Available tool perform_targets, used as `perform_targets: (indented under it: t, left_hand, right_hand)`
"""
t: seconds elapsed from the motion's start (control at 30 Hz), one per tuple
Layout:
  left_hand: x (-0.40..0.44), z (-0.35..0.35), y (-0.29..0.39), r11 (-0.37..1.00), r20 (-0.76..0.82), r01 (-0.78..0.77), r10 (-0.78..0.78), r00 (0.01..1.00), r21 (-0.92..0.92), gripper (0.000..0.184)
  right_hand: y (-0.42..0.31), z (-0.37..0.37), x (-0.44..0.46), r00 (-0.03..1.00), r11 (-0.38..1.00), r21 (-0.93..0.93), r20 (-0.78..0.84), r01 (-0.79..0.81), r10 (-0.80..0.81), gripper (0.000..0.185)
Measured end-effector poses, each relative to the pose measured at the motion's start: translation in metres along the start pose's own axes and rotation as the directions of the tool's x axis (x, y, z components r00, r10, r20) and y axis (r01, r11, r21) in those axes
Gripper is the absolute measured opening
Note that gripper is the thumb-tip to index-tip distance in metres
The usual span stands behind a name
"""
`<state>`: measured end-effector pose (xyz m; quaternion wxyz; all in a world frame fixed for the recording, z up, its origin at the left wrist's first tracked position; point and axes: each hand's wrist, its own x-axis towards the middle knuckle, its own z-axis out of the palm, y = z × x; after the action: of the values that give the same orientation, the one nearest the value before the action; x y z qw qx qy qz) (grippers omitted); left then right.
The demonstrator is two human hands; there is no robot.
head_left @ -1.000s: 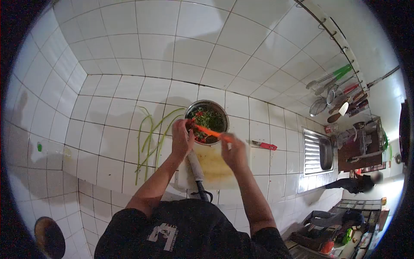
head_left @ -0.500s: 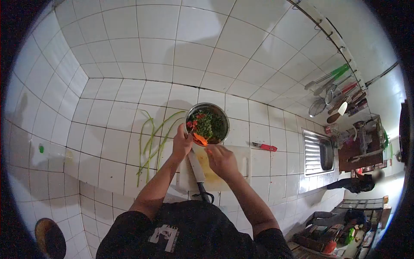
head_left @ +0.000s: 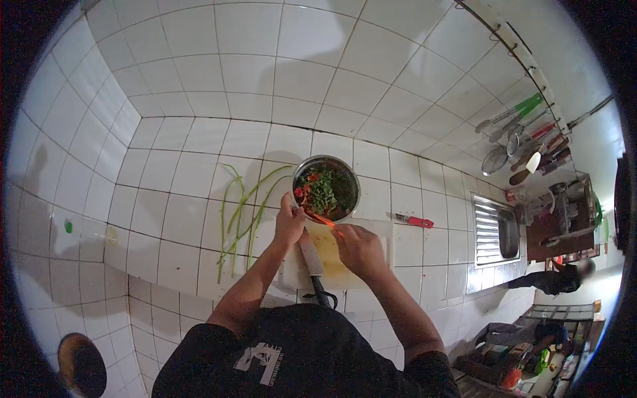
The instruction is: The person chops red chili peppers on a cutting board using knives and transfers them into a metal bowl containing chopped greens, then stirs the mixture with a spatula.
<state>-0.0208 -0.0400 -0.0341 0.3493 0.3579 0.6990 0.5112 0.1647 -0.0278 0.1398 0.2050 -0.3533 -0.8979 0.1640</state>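
Note:
A metal bowl (head_left: pixel 356 199) holds chopped green leaves (head_left: pixel 323 194) and red pieces (head_left: pixel 303 192). My left hand (head_left: pixel 289 224) is closed at the bowl's near left rim, its thumb beside one end of a narrow orange thing (head_left: pixel 324 220). My right hand (head_left: pixel 360 251) pinches the other end of that orange thing, just off the near rim; its kind is unclear. Below the bowl lies a white cutting board (head_left: pixel 342 272) with yellowish stains. A large knife (head_left: pixel 310 259) with a black handle rests on the board between my forearms, handle toward me.
Long green stalks (head_left: pixel 239 219) lie on the tiled counter to the left. A red-handled tool (head_left: pixel 418 221) lies to the right, before a metal sink (head_left: pixel 508 233). Utensils (head_left: pixel 524 136) hang on the wall. Another person (head_left: pixel 557 278) is farther right.
The orange thing looks longer and thinner now, extending from the bowl's rim to my right hand. My right hand has shifted slightly right. The whole view has also shifted a little.

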Motion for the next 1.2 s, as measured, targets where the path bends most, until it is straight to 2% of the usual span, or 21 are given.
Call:
perform_targets:
  t: [0.1,0.17,0.27,0.4,0.5,0.57,0.63,0.7,0.73,0.77,0.83,0.9,0.97,1.07,1.1,1.17,1.2]
  left_hand:
    - [0.004,0.0,-0.005,0.993,0.022,-0.076,0.078,0.997,-0.087,0.063]
    - [0.002,-0.007,0.008,0.997,0.048,0.038,-0.035,0.998,-0.069,0.063]
    - [0.007,-0.006,-0.008,0.999,0.017,-0.042,0.041,0.999,0.02,0.063]
    - [0.004,-0.008,-0.005,0.996,0.04,-0.088,0.087,0.995,0.011,0.063]
    - [0.002,-0.01,0.003,0.996,0.044,-0.092,0.091,0.995,0.018,0.063]
    - [0.003,-0.009,0.007,0.999,0.03,-0.041,0.041,0.999,0.022,0.064]
    - [0.006,-0.007,0.005,0.998,0.033,0.003,-0.005,0.999,0.062,0.064]
    - [0.008,-0.012,0.005,0.994,0.034,0.046,-0.05,0.998,0.101,0.064]
    - [0.008,-0.013,0.006,0.998,0.071,0.046,-0.048,0.996,0.035,0.067]
    - [0.008,-0.013,0.008,0.998,0.11,0.048,-0.044,0.993,-0.032,0.069]
    - [0.009,-0.01,0.004,0.998,0.101,0.049,-0.046,0.994,-0.029,0.069]
    - [0.011,-0.009,0.001,0.998,0.084,0.052,-0.05,0.995,-0.023,0.07]
    - [0.012,-0.01,-0.001,0.996,0.052,-0.073,0.07,0.996,0.054,0.068]
    - [0.017,-0.014,0.003,0.999,0.127,-0.017,0.01,0.992,0.048,0.068]
    - [0.018,-0.012,-0.001,0.999,0.136,-0.018,0.011,0.991,0.048,0.068]
    - [0.022,-0.006,-0.012,0.987,0.095,-0.152,0.156,0.983,-0.044,0.067]
    - [0.021,-0.005,-0.007,0.987,0.099,-0.153,0.157,0.983,-0.047,0.067]
  right_hand:
    - [0.02,0.034,0.002,1.0,1.0,0.02,0.02,-0.005,0.005,0.014]
    - [0.022,0.041,0.007,0.994,0.996,0.028,-0.076,0.082,-0.08,0.014]
    - [0.024,0.034,0.013,0.988,0.993,0.046,-0.118,0.109,-0.103,0.014]
    - [0.024,0.019,0.018,0.998,0.999,0.042,-0.068,-0.008,0.011,0.014]
    - [0.03,0.014,0.025,0.991,0.999,0.038,-0.134,0.007,-0.002,0.013]
    - [0.039,0.012,0.031,0.974,0.999,-0.002,-0.219,0.051,-0.05,0.012]
    - [0.043,0.005,0.04,0.978,1.0,-0.017,-0.208,0.021,-0.024,0.011]
    - [0.056,0.008,0.044,0.968,0.996,0.043,-0.235,-0.082,0.09,0.011]
    - [0.057,0.01,0.044,0.96,0.976,0.053,-0.179,-0.209,0.216,0.012]
    - [0.062,0.016,0.044,0.96,0.977,0.052,-0.18,-0.209,0.215,0.012]
    - [0.068,0.026,0.044,0.93,0.959,0.13,-0.244,-0.251,0.276,0.012]
    - [0.07,0.02,0.047,0.935,0.967,0.116,-0.252,-0.227,0.25,0.011]
    - [0.06,0.011,0.05,0.938,0.973,0.106,-0.26,-0.207,0.228,0.011]
    - [0.045,0.01,0.05,0.949,0.985,0.075,-0.263,-0.158,0.172,0.01]
    - [0.044,0.019,0.049,0.966,0.987,0.064,-0.205,-0.15,0.16,0.01]
    - [0.046,0.032,0.048,0.977,0.988,0.05,-0.151,-0.146,0.152,0.011]
    - [0.045,0.035,0.05,0.977,0.989,0.063,-0.157,-0.136,0.144,0.011]
